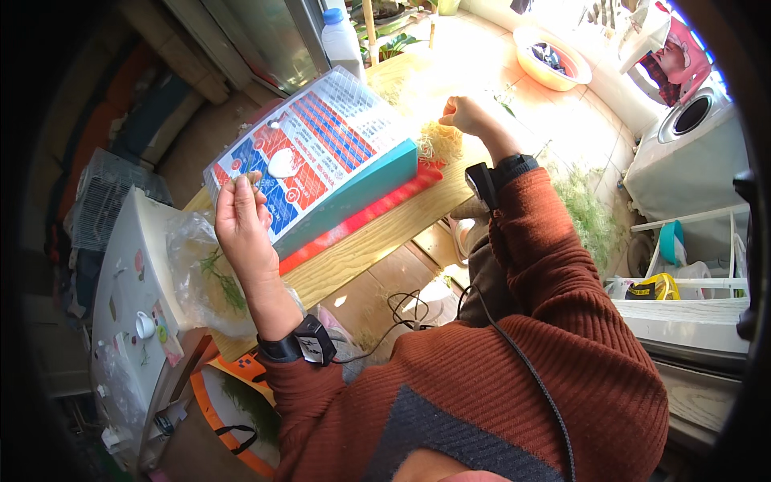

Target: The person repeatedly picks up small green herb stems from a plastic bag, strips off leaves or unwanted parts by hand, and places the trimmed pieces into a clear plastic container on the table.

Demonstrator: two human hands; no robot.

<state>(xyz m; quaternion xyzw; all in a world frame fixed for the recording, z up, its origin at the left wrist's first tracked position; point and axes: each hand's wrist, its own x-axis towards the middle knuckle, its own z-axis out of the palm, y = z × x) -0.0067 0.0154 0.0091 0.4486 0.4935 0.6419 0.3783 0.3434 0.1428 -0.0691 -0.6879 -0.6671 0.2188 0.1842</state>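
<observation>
My left hand [246,226] pinches a small green sprig [253,176] between thumb and fingertips, over the near left part of a box. The box [355,196] has a teal side and a clear plastic top, with a red, blue and white printed sheet [325,135] showing on it. It stands on a red cloth [367,211] on a wooden bench [373,250]. My right hand [473,115] is raised beyond the box with its fingers curled together; glare hides whether anything is in them. Just below it lies a tangled pile of pale yellowish strands [440,143].
A clear plastic bag [199,271] with green sprigs lies left of my forearm. An orange-edged bag [208,400] with greenery stands below. Feathery greens [584,211] lie on the floor at right, near a washing machine [686,156]. A blue-capped bottle [342,42] stands behind the box.
</observation>
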